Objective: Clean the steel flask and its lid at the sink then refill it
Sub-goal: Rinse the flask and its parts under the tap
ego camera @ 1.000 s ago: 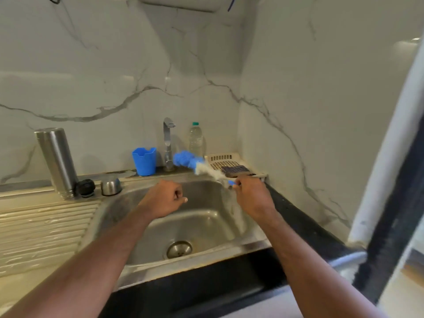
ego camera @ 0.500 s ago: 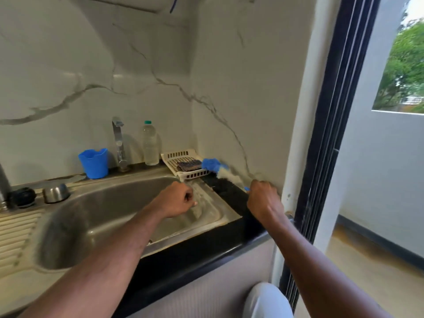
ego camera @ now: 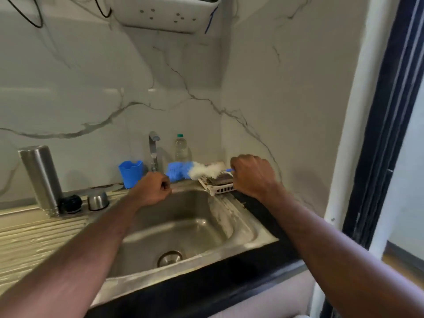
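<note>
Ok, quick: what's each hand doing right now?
Left hand: closed fist, holding nothing.
Right hand: gripping the handle of the bottle brush.

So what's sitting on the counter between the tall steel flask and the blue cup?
In the head view, two things sit between the steel flask and the blue cup: a black stopper right beside the flask, then a small steel cap.

The right hand (ego camera: 253,176) gripped a bottle brush (ego camera: 195,172) above the sink (ego camera: 241,235); the left hand (ego camera: 153,189) seemed an empty fist.
</note>
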Available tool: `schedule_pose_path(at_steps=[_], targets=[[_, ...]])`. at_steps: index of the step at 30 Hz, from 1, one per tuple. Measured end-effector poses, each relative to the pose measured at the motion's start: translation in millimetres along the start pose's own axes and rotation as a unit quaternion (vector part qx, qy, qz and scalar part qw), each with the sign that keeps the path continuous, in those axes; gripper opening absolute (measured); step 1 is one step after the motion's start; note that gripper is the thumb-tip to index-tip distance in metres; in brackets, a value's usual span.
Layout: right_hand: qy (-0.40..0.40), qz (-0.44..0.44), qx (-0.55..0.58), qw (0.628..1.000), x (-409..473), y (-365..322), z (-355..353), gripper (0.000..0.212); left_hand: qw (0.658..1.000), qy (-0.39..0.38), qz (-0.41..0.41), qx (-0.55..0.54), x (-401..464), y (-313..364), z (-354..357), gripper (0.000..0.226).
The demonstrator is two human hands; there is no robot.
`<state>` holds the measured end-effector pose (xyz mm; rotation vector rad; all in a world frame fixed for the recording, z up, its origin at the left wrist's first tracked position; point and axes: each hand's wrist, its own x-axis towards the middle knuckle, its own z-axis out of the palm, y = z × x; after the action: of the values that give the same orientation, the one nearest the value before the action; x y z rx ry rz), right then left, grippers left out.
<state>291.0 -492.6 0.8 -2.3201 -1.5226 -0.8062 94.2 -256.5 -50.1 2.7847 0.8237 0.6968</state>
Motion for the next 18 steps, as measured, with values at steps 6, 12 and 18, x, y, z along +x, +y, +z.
schedule_pose_path(at_steps=[6, 12, 18], targets=[[0.179, -0.157, -0.122, 0.964, 113.6, -47.7, -4.3, 0.01, 0.997, 0.049, -0.03, 0.048, 1.6, -83.5, -55.6, 0.032], [0.185, -0.197, -0.159, 0.95, 204.0, -103.4, -4.5, 0.018, 0.991, 0.038, -0.088, 0.096, 9.9, -143.4, -83.4, 0.038], [0.117, -0.236, -0.23, 0.937, 256.4, -154.6, 13.0, 0.025, 0.988, 0.001, -0.118, 0.1, 26.0, -167.1, -85.7, 0.022]])
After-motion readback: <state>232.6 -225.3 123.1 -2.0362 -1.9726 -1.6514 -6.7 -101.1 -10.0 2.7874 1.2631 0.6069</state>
